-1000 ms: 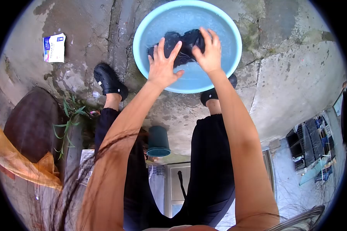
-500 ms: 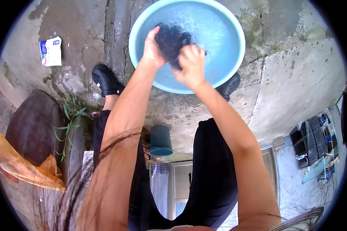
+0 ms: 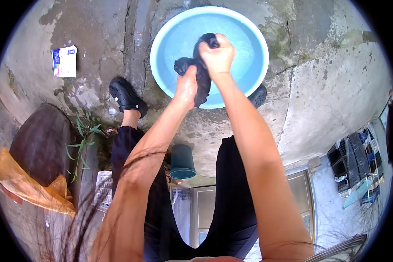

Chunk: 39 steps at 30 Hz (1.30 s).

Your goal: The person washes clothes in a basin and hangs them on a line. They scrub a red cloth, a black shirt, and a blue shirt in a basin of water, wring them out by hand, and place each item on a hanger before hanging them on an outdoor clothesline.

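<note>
A wet black cloth (image 3: 201, 81) is bunched up over the near half of a light blue basin (image 3: 264, 56) with water in it. My left hand (image 3: 187, 85) is closed on the cloth's lower left part, thumb on top. Higher and to the right, my right hand (image 3: 219, 54) grips the upper part, fingers wrapped round it. One end of the cloth hangs down near the basin's front rim.
Black clogs (image 3: 125, 94) are on my feet beside the basin. A white and blue packet (image 3: 64, 61) lies on the wet concrete at the left. Nearer stand a dark green bucket (image 3: 182, 162), a green plant (image 3: 82, 146) and a brown jar-like object (image 3: 41, 144) with orange plastic.
The cloth was spread in the water and is now gathered and lifted between both hands. My right hand moved up, and my left hand shifted lower and closed on the cloth.
</note>
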Motion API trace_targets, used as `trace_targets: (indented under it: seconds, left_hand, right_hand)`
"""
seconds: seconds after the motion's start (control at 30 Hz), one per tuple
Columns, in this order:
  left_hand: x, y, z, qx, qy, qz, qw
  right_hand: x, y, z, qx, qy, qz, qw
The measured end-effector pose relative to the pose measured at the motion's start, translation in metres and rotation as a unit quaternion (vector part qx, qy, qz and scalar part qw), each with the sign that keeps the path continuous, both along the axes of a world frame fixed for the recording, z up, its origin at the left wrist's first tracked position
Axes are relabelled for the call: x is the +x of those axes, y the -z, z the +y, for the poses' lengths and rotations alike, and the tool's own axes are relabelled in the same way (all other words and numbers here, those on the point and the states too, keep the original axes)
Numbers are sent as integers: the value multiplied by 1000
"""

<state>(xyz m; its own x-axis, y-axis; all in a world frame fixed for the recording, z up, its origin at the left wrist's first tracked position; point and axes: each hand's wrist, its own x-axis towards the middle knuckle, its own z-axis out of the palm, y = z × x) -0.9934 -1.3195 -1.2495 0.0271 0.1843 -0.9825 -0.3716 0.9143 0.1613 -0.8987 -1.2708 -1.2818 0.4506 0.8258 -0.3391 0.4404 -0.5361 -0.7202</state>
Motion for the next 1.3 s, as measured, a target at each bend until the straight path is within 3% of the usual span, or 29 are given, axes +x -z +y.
trace_targets:
  seconds: [0.03, 0.1, 0.13, 0.17, 0.2, 0.23, 0.27, 0.3, 0.33, 0.37, 0.43, 0.47, 0.5, 0.57, 0.6, 0.63, 0.67, 0.7, 0.77, 0.83, 0.87, 0.97, 1.0, 1.03, 1.1, 1.17, 1.23, 1.27, 1.3]
  left_hand:
    - [5, -19, 9, 59, 38, 31, 997]
    - [-10, -21, 10, 119, 124, 3, 985]
    - [-27, -5, 7, 252, 275, 77, 925]
    - [-34, -6, 17, 370, 414, 147, 819]
    - [-36, -16, 15, 261, 498, 228, 795]
    - [-39, -13, 15, 263, 537, 234, 767]
    - [-43, 4, 5, 326, 607, 277, 670]
    - [-45, 24, -9, 384, 664, 315, 559]
    - [-38, 33, -15, 350, 735, 311, 490]
    - [-35, 44, -21, 353, 746, 292, 484]
    - [-32, 72, -28, 308, 810, 258, 428]
    - [-30, 82, -25, 267, 848, 250, 382]
    - [-33, 96, -27, 266, 850, 245, 382]
    - [-40, 115, -31, 332, 766, 257, 488]
    - [-38, 116, -29, 351, 669, 305, 580]
    - [-40, 113, -22, 357, 670, 305, 575]
    - [-41, 104, -11, 265, 389, 224, 853]
    - [-42, 93, -2, 125, 42, 100, 986]
    - [-42, 59, 19, 71, 28, 53, 996]
    - [-47, 50, 25, -15, -89, -259, 962]
    - [-46, 34, 29, -57, -9, -214, 975]
    - [-40, 38, 14, 16, 7, -277, 961]
    - [-37, 34, 7, -44, -93, -309, 946]
    - [-39, 30, 12, -39, -17, -256, 966]
    - [-38, 19, 12, -97, -67, -298, 947]
    - [-38, 11, 16, -69, -37, -266, 961]
    - [-27, 37, -25, 36, -103, -217, 970]
    - [-17, 28, -24, 89, -135, -193, 968]
    - [-14, 19, -22, -26, -156, -70, 985]
  right_hand:
    - [13, 15, -4, -67, -20, -6, 998]
    - [40, 31, -14, -71, -118, -80, 987]
    - [56, 35, -19, -112, -184, -86, 973]
    - [66, 34, -21, -114, -242, -164, 949]
    - [73, 32, -26, -106, -280, -213, 930]
    - [76, 24, -28, -96, -317, -261, 907]
    - [73, 22, -33, -97, -319, -261, 906]
    - [69, 22, -36, -78, -422, -274, 861]
    - [63, 22, -39, -59, -519, -284, 804]
    - [51, 23, -41, -99, -534, -222, 810]
    - [32, 35, -50, -160, -565, -236, 774]
    - [24, 36, -42, -255, -593, -232, 727]
    - [24, 56, -51, -260, -593, -229, 727]
    - [23, 108, -76, -190, -544, -329, 748]
    - [22, 116, -79, -170, -472, -311, 807]
    - [21, 110, -75, -168, -466, -314, 810]
    - [19, 92, -70, -141, -429, -237, 860]
    - [18, 70, -69, -112, -390, -157, 900]
    - [5, 15, -70, 81, -367, -96, 922]
    - [-13, -42, -73, 150, -364, -14, 919]
    - [-19, -63, -77, 144, -359, 44, 921]
    - [-24, -94, -84, 127, -365, 107, 916]
    - [-24, -97, -83, 147, -370, 98, 912]
    - [-24, -96, -84, 146, -369, 98, 912]
    - [-22, -84, -84, 210, -396, 131, 884]
    - [-16, -81, -70, 183, -403, 81, 893]
    - [-19, -64, -48, 207, -259, 98, 938]
    - [-17, -48, -44, 143, -185, 137, 963]
    - [-15, -31, -42, 77, -106, 174, 976]
